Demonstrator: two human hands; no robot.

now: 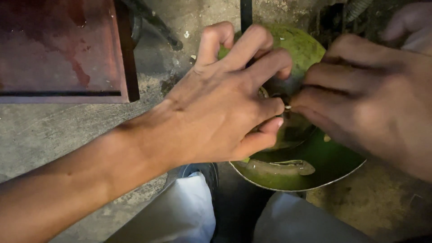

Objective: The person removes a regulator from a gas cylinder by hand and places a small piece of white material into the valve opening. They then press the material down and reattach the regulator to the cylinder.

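Reddish-brown, worn and stained, the flat wooden board with a dark edge (63, 49) fills my upper left view, raised above the rough grey concrete floor (40, 130), which is cracked and patchy with dirt. Near the top a dark slanting metal leg (155, 24) crosses the concrete.

From the lower left my left hand (216, 112) reaches in along the bare forearm. Its fingers are curled narrow, the upper ones draped over the round green coconut (299, 47), thumb and forefinger pinched together at the fruit's cut opening. I cannot tell whether anything sits inside that pinch.

Below the hands I see white trouser legs (180, 216) and a dark shoe (202, 173) on the floor between them.

The coconut sits at centre right, resting in or just above the shiny round metal bowl with green inner reflections (310, 173); a pale strip of husk or flesh (279, 167) lies in the bowl.

My right hand (373, 103) comes in from the right edge, fingers bunched and closed tight, fingertips meeting the left hand's at a small pale fragment (288, 107) on the coconut. The far corner is dark and blurred.
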